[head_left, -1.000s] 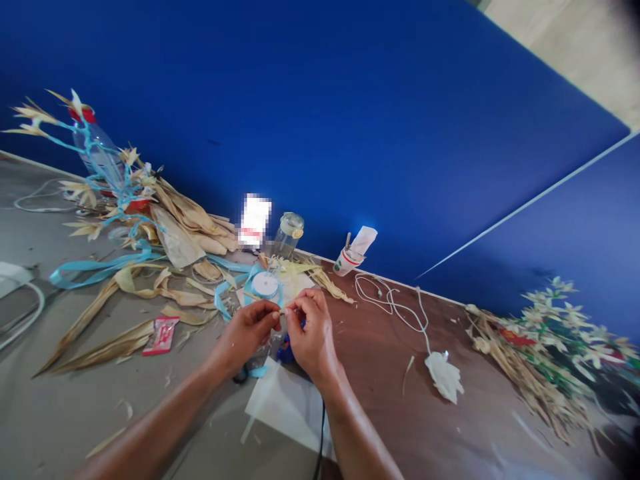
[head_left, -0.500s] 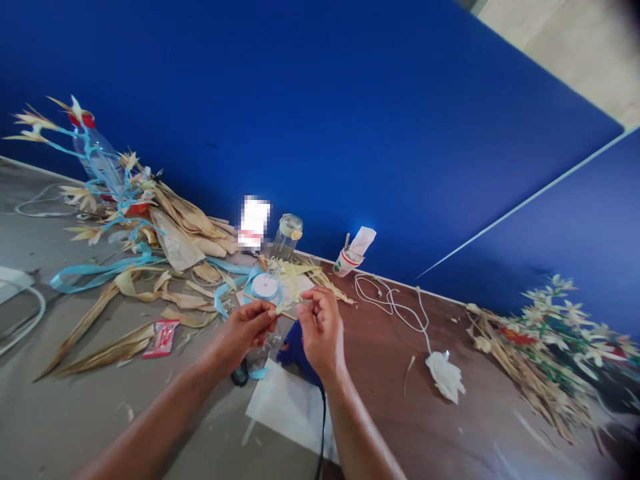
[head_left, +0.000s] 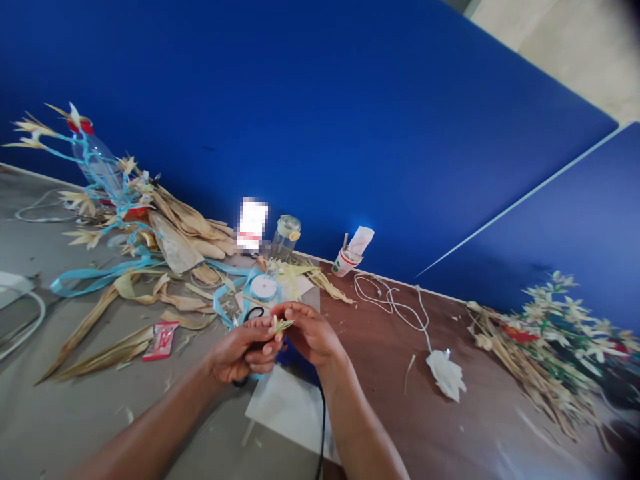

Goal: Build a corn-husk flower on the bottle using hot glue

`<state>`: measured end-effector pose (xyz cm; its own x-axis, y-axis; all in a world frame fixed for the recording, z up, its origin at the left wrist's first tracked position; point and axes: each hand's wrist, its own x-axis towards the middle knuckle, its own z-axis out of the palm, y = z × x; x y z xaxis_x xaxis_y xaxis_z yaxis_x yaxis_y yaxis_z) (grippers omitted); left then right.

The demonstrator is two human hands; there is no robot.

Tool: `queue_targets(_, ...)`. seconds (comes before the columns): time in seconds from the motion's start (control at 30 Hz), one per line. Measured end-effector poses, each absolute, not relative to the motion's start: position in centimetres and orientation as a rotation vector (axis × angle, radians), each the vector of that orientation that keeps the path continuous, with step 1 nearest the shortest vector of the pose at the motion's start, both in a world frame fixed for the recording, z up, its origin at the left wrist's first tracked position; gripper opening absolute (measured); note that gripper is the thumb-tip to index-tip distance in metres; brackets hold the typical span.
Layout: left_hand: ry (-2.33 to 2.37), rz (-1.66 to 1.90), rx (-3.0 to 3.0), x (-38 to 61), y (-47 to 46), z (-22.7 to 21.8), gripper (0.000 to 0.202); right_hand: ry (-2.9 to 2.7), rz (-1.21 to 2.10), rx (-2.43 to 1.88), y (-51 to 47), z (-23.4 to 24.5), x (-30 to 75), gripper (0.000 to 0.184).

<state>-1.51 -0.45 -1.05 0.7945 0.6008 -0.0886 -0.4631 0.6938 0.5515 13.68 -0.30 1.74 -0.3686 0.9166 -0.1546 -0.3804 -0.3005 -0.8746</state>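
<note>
My left hand (head_left: 245, 348) and my right hand (head_left: 310, 332) meet over the table, fingers curled together. Between their fingertips sticks up a small pale yellow-green leaf piece (head_left: 281, 325), pinched by both hands. Just beyond the hands lies a white ribbon spool (head_left: 263, 287) with light blue ribbon (head_left: 95, 273) trailing left. A blue tool (head_left: 295, 357) with a black cord (head_left: 320, 427) lies under my right hand, on a white sheet of paper (head_left: 285, 407).
Dried husk leaves (head_left: 185, 223) are piled at the left by a plastic bottle (head_left: 97, 160). A glass jar (head_left: 286, 237), a paper cup (head_left: 346, 260), a white cable (head_left: 390, 300) and a white husk flower (head_left: 445, 373) lie behind and right. Finished flower stems (head_left: 550, 340) fill the far right.
Both hands have drawn closer together and toward me, and now pinch the small leaf piece between them; my right hand has turned inward.
</note>
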Motion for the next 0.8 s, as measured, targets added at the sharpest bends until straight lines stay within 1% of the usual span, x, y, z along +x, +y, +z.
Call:
queue_targets(0.27,0.206,0.471,0.498,-1.2,-0.9,-1.2,0.016,-1.056,1.978,-0.745,-0.6,2.6,13.6,0.031)
queue_targets(0.4,0.163,0.399,0.491,-1.0,-1.1,-1.3,0.018,-1.091,2.07,-0.683,-0.9,3.0,14.0,0.028)
queue_targets(0.6,0.154,0.353,0.544,-0.9,-1.3,-1.3,0.023,-1.065,2.046,-0.712,-1.2,3.4,14.2,0.03)
queue_targets(0.7,0.162,0.363,0.574,-0.9,-1.4,-1.5,0.022,-1.057,2.068,-0.731,-1.2,3.4,14.0,0.03)
queue_targets(0.8,0.154,0.406,0.597,-1.0,-1.4,-1.7,0.02,-1.004,2.01,-0.77,-1.1,3.3,13.9,0.029)
